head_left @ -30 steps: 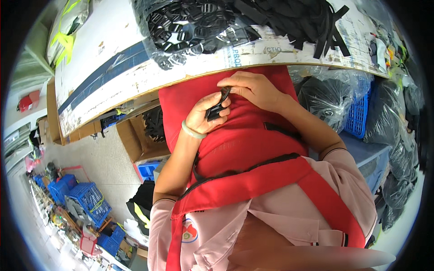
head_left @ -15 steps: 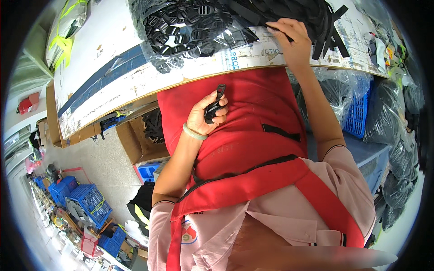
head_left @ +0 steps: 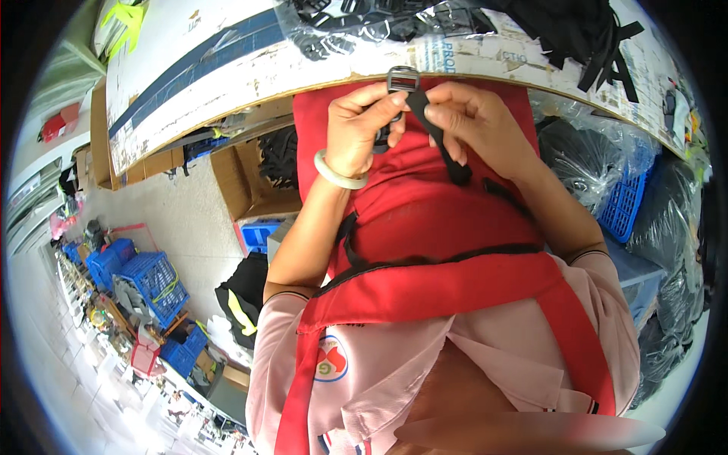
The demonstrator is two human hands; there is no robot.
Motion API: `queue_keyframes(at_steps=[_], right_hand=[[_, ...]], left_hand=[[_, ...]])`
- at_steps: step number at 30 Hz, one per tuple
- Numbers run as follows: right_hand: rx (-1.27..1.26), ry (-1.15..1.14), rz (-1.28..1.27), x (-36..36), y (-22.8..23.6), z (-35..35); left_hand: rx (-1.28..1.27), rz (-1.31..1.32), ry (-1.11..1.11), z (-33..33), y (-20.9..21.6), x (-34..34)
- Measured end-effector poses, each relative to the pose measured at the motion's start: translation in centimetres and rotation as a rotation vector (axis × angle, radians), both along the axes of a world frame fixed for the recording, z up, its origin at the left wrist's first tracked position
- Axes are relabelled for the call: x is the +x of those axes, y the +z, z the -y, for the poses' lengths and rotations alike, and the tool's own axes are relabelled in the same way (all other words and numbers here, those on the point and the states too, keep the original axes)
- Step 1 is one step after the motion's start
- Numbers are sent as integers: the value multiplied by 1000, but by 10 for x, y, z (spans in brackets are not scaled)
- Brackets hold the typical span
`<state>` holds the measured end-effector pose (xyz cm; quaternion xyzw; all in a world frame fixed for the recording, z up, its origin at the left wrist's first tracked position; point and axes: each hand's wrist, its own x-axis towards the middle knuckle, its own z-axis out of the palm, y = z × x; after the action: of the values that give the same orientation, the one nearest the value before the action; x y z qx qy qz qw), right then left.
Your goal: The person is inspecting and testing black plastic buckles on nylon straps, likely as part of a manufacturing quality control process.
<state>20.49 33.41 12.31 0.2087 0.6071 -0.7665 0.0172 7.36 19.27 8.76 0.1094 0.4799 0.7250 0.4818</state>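
Note:
My left hand (head_left: pixel 356 130) is closed on a black plastic strap buckle (head_left: pixel 403 79), pinched between thumb and fingers. More black buckles sit partly hidden in the same palm. My right hand (head_left: pixel 474 121) pinches a black webbing strap (head_left: pixel 436 136). One end of the strap meets the buckle, while the other hangs down over the red apron (head_left: pixel 425 220). Whether the strap end passes through the buckle's slot, I cannot tell. Both hands are held in front of the table edge, close together.
On the table (head_left: pixel 227 91) lie a clear bag of black buckles (head_left: pixel 364 26) and a pile of black straps (head_left: pixel 576 38). Below left stands a cardboard box (head_left: pixel 239 178) with black items in it. A blue crate (head_left: pixel 626 197) and plastic-wrapped bundles (head_left: pixel 584 152) are at the right.
My right hand has come off the strap pile with one strap and moved left and down to the buckle. My left hand has risen toward it. The whole view has shifted.

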Motion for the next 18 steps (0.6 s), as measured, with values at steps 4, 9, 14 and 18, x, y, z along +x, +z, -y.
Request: queue_keyframes(at_steps=[4,9,14,18], right_hand=[[-120,-34,9,-11,-8,2],[-370,-120,-4,-9,-17,5],[-496,-177,-20,-11,-24,7],[-505,-198,-31,-18,-28,7]], left_hand=[[11,-160,35,4,-12,11],[-29,-423,154,0,-18,18],[-60,-790,208,0,-28,12],[-42,-958,270,-1,-34,8]])
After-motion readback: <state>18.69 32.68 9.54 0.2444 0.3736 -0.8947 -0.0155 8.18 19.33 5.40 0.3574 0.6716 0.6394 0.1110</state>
